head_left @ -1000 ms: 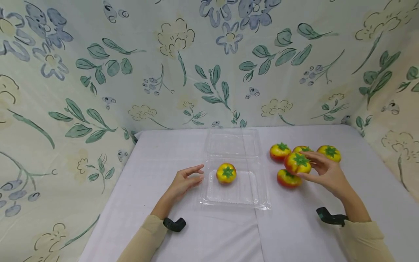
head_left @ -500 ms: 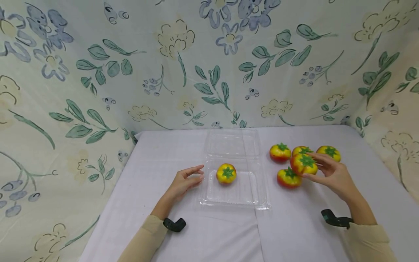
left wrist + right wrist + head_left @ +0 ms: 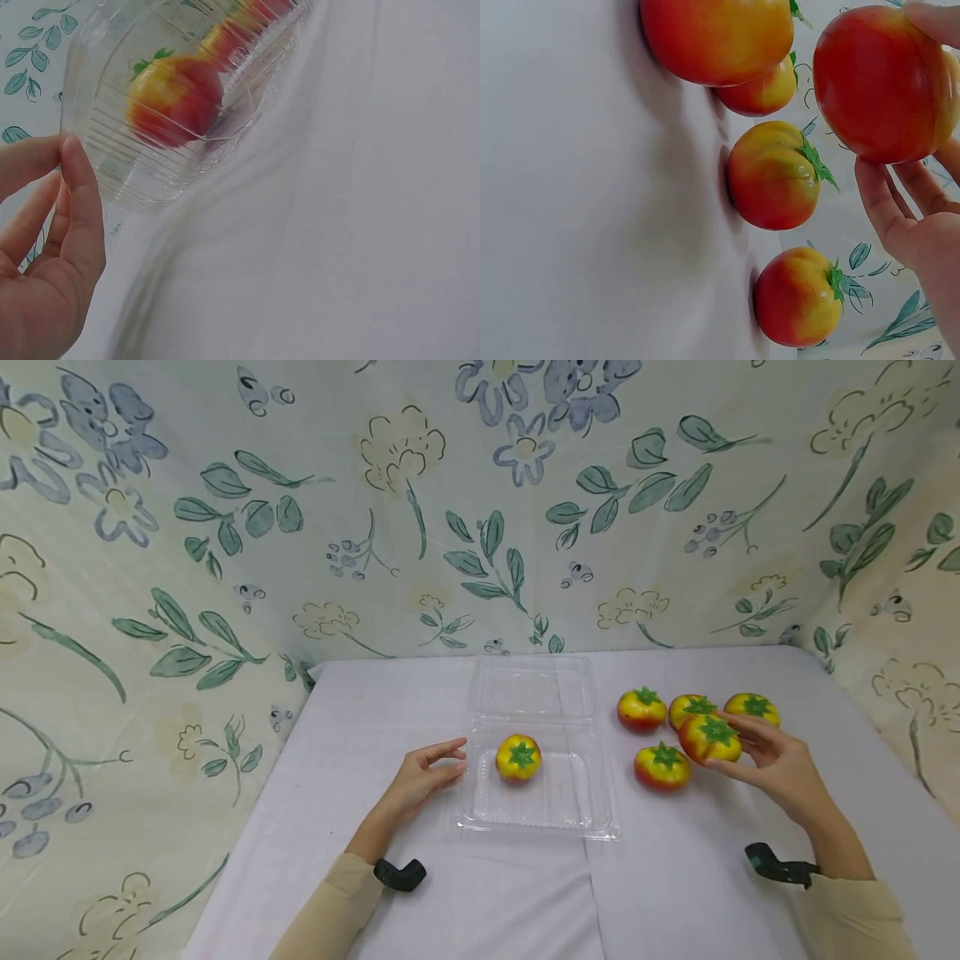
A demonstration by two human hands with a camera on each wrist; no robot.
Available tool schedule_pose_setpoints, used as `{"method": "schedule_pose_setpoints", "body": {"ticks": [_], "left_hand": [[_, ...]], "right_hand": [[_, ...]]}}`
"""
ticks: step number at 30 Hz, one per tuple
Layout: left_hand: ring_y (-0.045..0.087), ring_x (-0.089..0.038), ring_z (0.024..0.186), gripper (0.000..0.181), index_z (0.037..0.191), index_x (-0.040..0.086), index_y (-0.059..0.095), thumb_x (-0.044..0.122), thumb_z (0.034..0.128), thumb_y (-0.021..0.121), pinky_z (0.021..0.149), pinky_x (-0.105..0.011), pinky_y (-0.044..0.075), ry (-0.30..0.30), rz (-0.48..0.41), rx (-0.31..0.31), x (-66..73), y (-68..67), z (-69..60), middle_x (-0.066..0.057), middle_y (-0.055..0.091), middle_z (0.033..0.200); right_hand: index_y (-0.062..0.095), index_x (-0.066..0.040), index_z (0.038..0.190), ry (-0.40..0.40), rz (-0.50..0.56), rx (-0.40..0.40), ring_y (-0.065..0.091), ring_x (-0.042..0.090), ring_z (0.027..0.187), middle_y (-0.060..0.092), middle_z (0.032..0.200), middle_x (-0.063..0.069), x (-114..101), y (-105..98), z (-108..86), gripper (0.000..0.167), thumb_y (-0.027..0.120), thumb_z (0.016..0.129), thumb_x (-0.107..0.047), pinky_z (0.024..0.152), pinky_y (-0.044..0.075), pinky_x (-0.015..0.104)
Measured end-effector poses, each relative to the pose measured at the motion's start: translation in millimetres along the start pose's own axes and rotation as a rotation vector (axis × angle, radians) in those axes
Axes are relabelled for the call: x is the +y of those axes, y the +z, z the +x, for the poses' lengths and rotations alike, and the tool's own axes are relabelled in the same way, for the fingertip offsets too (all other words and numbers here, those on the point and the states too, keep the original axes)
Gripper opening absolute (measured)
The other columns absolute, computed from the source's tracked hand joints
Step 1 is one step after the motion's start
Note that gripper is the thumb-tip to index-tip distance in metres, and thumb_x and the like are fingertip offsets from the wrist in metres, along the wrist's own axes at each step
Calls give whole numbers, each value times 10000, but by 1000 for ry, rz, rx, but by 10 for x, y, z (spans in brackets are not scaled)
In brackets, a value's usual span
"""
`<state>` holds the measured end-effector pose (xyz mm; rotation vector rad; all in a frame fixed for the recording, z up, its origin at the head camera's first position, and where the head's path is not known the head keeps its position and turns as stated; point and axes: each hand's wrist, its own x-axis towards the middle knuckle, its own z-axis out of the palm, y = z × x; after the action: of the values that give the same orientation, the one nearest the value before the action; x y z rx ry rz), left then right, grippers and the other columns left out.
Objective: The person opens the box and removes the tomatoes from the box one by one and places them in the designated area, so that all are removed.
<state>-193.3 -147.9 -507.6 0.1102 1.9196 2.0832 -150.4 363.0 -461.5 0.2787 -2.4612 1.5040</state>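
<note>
An unlidded clear plastic clamshell container (image 3: pixel 540 814) lies on the table with one red-and-yellow persimmon (image 3: pixel 518 757) with a green leafy top inside. At its left edge my left hand (image 3: pixel 418 782) pinches the rim between thumb and forefinger, as the left wrist view shows on the container wall (image 3: pixel 112 120). Over on the right, my right hand (image 3: pixel 783 770) holds another persimmon (image 3: pixel 709 739) by its sides, above the table. In the right wrist view the held persimmon (image 3: pixel 881 86) is clear of the cloth, with fingertips beneath and on top of it.
Several more persimmons sit around the right hand: one at front (image 3: pixel 662 767), one at back left (image 3: pixel 641 710), one behind (image 3: pixel 688 707) and one at far right (image 3: pixel 753 707). The container's lid (image 3: pixel 534 687) lies folded back toward the floral curtain (image 3: pixel 480 485). White cloth (image 3: pixel 390 702) covers the table.
My right hand has moved to the right with the held persimmon, away from above the front one, which now shows fully. The left hand and container have stayed put.
</note>
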Motion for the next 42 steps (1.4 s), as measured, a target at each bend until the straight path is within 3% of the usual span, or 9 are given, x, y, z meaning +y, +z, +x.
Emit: {"method": "schedule_pose_setpoints", "body": {"ticks": [4,13,17,42], "left_hand": [[637,-116,885,504,1376,16,588,41,895,737,836,-260,574,-3,1,0,-5,-2,-4,-104,614,1153],[637,-125,916,505,1383,23,585,44,901,732,845,-265,573,-7,15,4,-5,-3,-10,-106,612,1163],[641,-127,909,493,1375,25,594,43,901,730,842,-268,574,-2,15,7,-1,0,-9,-113,616,1162],[640,-119,865,512,1392,21,574,54,905,731,835,-260,575,-11,24,-1,3,-11,-4,-116,611,1173]], "right_hand": [[519,70,1380,6,-1,9,472,-68,1174,514,1321,-122,13,-19,-19,663,792,777,114,914,405,31],[526,25,1393,40,-21,-2,457,-53,1149,503,1316,-121,88,-64,-75,639,797,814,36,885,407,16],[533,-1,1396,65,-37,-4,450,-60,1124,484,1266,-187,153,-76,-93,625,801,833,-21,867,409,8],[527,-59,1409,162,-64,-23,449,-78,1082,473,1229,-207,417,-129,-162,643,817,836,-92,824,425,10]]}}
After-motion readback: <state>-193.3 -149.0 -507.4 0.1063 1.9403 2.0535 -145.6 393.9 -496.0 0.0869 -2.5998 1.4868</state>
